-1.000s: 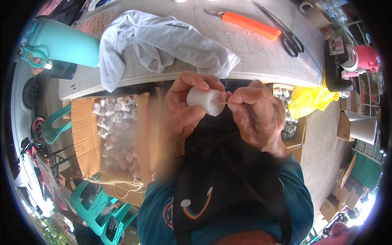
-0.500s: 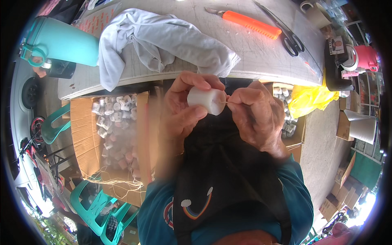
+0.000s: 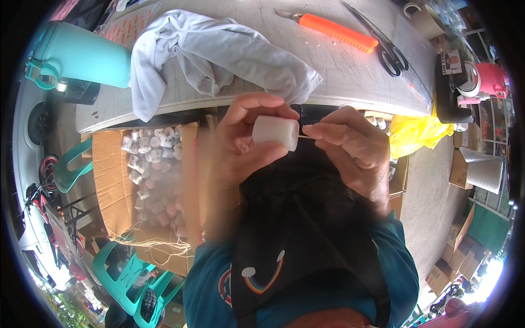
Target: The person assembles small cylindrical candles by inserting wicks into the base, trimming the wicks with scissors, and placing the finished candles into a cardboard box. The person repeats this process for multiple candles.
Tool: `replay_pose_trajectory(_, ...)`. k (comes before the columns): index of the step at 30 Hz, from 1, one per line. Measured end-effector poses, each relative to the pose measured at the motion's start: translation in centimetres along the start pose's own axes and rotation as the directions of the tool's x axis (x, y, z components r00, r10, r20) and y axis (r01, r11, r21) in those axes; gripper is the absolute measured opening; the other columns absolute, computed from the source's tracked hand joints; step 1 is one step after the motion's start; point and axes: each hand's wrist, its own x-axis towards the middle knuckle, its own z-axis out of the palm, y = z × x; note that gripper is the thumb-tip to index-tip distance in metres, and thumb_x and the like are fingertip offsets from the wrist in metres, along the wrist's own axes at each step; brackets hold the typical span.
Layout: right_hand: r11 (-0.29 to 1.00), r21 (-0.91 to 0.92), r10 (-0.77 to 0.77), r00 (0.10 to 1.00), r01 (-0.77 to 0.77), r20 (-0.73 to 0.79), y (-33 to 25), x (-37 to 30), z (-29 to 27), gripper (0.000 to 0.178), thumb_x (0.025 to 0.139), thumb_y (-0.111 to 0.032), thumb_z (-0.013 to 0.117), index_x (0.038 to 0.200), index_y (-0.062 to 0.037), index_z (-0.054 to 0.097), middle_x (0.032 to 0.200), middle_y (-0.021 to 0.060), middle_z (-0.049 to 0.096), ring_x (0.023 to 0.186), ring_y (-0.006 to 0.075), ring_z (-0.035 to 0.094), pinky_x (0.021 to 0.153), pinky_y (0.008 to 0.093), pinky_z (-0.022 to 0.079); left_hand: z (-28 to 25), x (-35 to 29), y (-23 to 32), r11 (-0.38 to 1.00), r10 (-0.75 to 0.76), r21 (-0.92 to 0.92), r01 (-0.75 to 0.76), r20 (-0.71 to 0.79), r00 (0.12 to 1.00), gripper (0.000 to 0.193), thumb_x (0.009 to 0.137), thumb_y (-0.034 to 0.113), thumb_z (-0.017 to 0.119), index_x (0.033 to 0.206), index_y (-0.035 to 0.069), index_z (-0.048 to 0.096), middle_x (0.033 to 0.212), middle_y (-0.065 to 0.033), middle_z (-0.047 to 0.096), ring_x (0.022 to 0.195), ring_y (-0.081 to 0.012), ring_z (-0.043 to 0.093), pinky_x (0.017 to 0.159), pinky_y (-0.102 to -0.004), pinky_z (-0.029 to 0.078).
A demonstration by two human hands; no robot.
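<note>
A short white candle (image 3: 273,133) lies on its side in my left hand (image 3: 243,142), thumb below and fingers above it. From its right end a thin pale wick (image 3: 306,136) sticks out. My right hand (image 3: 353,145) pinches that wick between thumb and forefinger, a little apart from the wax. Both hands are in front of the table edge, above the black apron (image 3: 306,218). The candle's far left end is hidden by my left palm.
On the table (image 3: 339,76) lie a grey cloth (image 3: 219,49), an orange cutter (image 3: 339,34) and black scissors (image 3: 388,52). A cardboard box (image 3: 115,180) at left holds many small white pieces and loose strings. A yellow bag (image 3: 418,134) covers part of another box at right.
The candle has turned so its right end faces more sideways. My right hand has shifted slightly right, and more of the wick shows between it and the candle.
</note>
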Motion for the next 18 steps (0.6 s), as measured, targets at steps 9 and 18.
replay_pose_trajectory(9, 0.923, 0.164, 0.344, 0.938, -0.348, 0.054, 0.5, -0.8, 0.2, 0.023, 0.076, 0.006, 0.071, 0.095, -0.0036, 0.061, 0.086, 0.0065, 0.064, 0.076, 0.016, 0.062, 0.068, 0.027, 0.05, 0.8, -0.2, 0.7, 0.995, -0.064, 0.067, 0.068, -0.055, 0.996, 0.068, 0.076, 0.001, 0.075, 0.134, 0.008, 0.04, 0.113, -0.0135, 0.059, 0.101, -0.0162, 0.059, 0.086, -0.0292, 0.049)
replay_pose_trajectory(18, 0.977, 0.071, 0.199, 0.98, -0.199, 0.002, 0.4, -1.3, -0.1, 0.023, 0.075, 0.01, 0.07, 0.092, -0.0031, 0.061, 0.086, 0.0062, 0.064, 0.079, 0.016, 0.061, 0.074, 0.0272, 0.049, 1.5, 0.2, 0.4, 0.994, -0.101, 0.044, 0.103, -0.046, 0.994, 0.079, 0.071, -0.005, 0.077, 0.138, 0.01, 0.036, 0.108, -0.013, 0.061, 0.098, -0.0174, 0.061, 0.079, -0.0289, 0.052)
